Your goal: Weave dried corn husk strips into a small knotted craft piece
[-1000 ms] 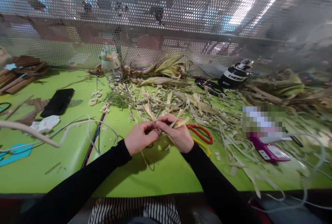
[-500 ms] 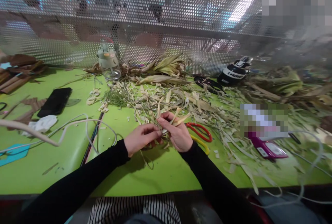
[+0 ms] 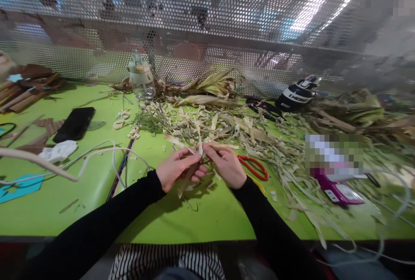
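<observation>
Dry, pale corn husk strips (image 3: 200,137) are pinched between my two hands above the green table (image 3: 207,224). My left hand (image 3: 178,168) closes thumb and fingers on the bundle from the left. From the other side my right hand (image 3: 228,167) grips the same strips, its fingertips close to the left thumb. Strip ends stick out upward and to both sides, and one hangs below the left fingers. How the strips are joined is hidden by my fingers. Right beside the right hand lie red scissor handles (image 3: 256,168), with a yellow handle (image 3: 260,187) partly behind the wrist.
Shredded husks (image 3: 223,124) are heaped beyond my hands. A clear bottle (image 3: 142,83) and a black bottle (image 3: 296,95) stand near the perforated metal screen (image 3: 181,51). To the left are a phone (image 3: 74,124) and a white cable (image 3: 94,150); a magenta device (image 3: 340,191) lies right.
My fingers have shifted on the husk strips. One end now points left and another hangs below the left hand, while the right hand's fingers have turned inward. The view has shifted slightly.
</observation>
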Tool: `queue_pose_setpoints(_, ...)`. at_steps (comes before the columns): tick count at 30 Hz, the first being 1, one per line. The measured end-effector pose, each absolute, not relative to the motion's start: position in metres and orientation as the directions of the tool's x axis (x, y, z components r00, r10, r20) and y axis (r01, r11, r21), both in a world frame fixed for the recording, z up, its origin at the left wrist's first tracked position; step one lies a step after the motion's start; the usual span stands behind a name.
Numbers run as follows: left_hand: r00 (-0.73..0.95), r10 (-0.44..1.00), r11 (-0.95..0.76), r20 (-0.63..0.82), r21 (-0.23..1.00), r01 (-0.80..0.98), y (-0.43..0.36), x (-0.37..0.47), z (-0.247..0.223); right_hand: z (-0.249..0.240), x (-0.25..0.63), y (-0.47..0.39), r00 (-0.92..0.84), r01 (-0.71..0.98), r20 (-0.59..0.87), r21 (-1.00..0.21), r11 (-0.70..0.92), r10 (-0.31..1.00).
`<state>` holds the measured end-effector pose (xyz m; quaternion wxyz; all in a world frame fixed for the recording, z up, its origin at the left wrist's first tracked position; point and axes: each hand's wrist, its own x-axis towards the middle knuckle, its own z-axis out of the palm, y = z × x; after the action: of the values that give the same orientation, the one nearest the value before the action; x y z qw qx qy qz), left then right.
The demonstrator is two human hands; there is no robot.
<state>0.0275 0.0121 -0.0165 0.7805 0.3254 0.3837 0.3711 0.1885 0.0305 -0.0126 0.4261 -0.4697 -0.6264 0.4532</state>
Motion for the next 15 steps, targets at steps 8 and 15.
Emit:
queue_pose_setpoints(8, 0.411, 0.839, 0.508, -0.358, 0.786, -0.353, 0.0147, 0.0276, -0.0160, -0.0186, 0.1885, 0.0301, -0.055, 0.188, 0.111, -0.975, 0.120, 0.992)
queue_pose_setpoints(15, 0.336, 0.881, 0.455, -0.335, 0.793, -0.404, 0.0151, 0.0289, -0.0166, -0.0110, 0.1887, 0.0302, -0.277, 0.262, 0.108, -0.948, 0.183, 0.955)
